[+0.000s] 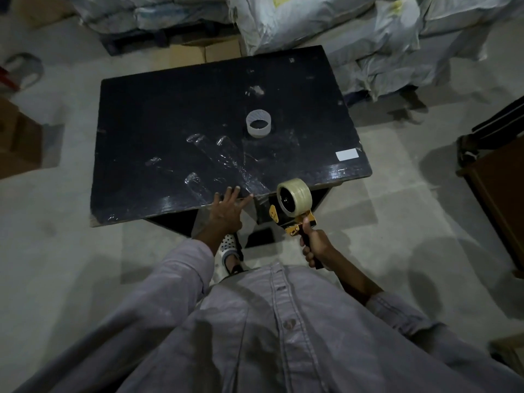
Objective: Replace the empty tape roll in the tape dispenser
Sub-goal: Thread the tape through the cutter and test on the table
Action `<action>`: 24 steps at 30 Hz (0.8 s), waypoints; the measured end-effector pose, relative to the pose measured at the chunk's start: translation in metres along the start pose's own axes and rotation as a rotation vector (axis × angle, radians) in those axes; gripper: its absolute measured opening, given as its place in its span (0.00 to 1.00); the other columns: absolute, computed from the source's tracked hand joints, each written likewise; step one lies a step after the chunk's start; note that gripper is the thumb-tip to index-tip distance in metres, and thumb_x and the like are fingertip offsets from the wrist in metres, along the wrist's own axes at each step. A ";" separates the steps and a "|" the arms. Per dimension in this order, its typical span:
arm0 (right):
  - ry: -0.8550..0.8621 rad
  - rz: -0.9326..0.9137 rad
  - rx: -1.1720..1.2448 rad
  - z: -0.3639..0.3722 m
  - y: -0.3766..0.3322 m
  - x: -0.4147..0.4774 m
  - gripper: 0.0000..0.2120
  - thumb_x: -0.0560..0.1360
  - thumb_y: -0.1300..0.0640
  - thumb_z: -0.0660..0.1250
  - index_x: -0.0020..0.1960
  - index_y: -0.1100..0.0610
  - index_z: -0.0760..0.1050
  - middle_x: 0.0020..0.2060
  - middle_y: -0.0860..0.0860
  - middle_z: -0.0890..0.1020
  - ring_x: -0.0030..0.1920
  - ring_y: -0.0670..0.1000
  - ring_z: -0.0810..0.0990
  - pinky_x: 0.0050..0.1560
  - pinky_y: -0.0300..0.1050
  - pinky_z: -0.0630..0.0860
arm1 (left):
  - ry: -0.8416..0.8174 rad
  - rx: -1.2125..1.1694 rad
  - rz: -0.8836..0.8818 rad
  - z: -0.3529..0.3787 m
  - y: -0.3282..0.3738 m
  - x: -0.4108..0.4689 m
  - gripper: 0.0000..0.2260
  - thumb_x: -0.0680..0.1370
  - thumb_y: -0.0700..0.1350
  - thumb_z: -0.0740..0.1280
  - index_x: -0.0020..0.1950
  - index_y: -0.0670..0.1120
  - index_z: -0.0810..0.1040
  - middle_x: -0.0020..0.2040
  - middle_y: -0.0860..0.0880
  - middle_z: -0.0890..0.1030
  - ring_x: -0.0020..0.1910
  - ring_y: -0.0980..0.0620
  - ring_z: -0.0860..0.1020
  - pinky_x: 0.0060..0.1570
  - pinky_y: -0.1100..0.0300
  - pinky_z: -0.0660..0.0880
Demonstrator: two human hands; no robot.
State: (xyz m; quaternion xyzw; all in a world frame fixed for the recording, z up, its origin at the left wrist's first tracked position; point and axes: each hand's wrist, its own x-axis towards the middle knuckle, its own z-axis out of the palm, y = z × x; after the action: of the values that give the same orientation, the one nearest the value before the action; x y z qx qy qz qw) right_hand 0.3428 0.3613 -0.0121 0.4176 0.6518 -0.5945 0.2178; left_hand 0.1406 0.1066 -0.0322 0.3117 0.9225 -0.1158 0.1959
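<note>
A yellow and black tape dispenser [295, 222] carries a full roll of clear tape [295, 197] and hangs just off the table's near edge. My right hand [313, 248] is shut on its black handle. My left hand [229, 207] lies flat with fingers spread on the near edge of the black table [170, 109], touching a strip of clear tape [241, 171] stuck to the top. An empty white tape core [258, 123] stands upright near the table's middle, apart from both hands.
Crumpled clear tape strips [195, 137] stick to the tabletop, and a white label [347, 154] sits near its right corner. White sacks [340, 26] are piled behind the table. Cardboard boxes [17, 143] stand at the left, dark furniture [496, 177] at the right.
</note>
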 end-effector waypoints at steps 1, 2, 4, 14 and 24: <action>0.004 0.014 -0.004 0.001 -0.004 0.002 0.44 0.76 0.14 0.55 0.43 0.57 0.74 0.30 0.56 0.73 0.24 0.53 0.68 0.27 0.43 0.67 | -0.007 -0.001 0.004 -0.002 -0.001 0.000 0.48 0.79 0.55 0.73 0.91 0.62 0.45 0.92 0.42 0.47 0.91 0.36 0.48 0.84 0.29 0.54; 0.009 0.028 -0.008 0.005 -0.006 0.004 0.44 0.76 0.14 0.55 0.43 0.58 0.75 0.29 0.55 0.73 0.24 0.53 0.69 0.27 0.42 0.67 | -0.017 0.003 0.006 -0.004 -0.002 -0.001 0.48 0.79 0.54 0.72 0.91 0.63 0.45 0.92 0.43 0.47 0.91 0.36 0.47 0.84 0.29 0.54; 0.014 0.029 -0.009 0.010 -0.012 0.007 0.44 0.78 0.16 0.54 0.43 0.59 0.76 0.29 0.56 0.75 0.24 0.54 0.72 0.28 0.43 0.68 | -0.029 0.017 0.006 -0.007 -0.006 -0.002 0.46 0.81 0.53 0.71 0.91 0.63 0.45 0.92 0.44 0.47 0.91 0.37 0.46 0.84 0.29 0.52; 0.130 0.129 -0.331 -0.008 0.033 0.000 0.45 0.80 0.18 0.53 0.52 0.60 0.84 0.37 0.55 0.86 0.40 0.58 0.84 0.46 0.49 0.78 | 0.027 -0.057 -0.024 -0.004 0.003 -0.013 0.46 0.78 0.54 0.73 0.91 0.60 0.50 0.92 0.43 0.51 0.90 0.37 0.51 0.84 0.32 0.56; -0.075 -0.114 -0.319 0.004 -0.003 -0.024 0.43 0.74 0.13 0.58 0.41 0.55 0.76 0.29 0.54 0.75 0.23 0.52 0.69 0.27 0.41 0.65 | 0.259 -0.342 -0.247 0.036 0.005 -0.051 0.57 0.73 0.48 0.81 0.91 0.62 0.46 0.91 0.43 0.53 0.90 0.34 0.52 0.84 0.30 0.57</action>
State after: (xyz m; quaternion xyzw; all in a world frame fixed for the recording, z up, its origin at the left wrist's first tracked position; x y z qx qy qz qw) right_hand 0.3527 0.3505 0.0080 0.3175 0.7521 -0.5099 0.2712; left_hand 0.1918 0.0715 -0.0432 0.1710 0.9772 0.0601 0.1102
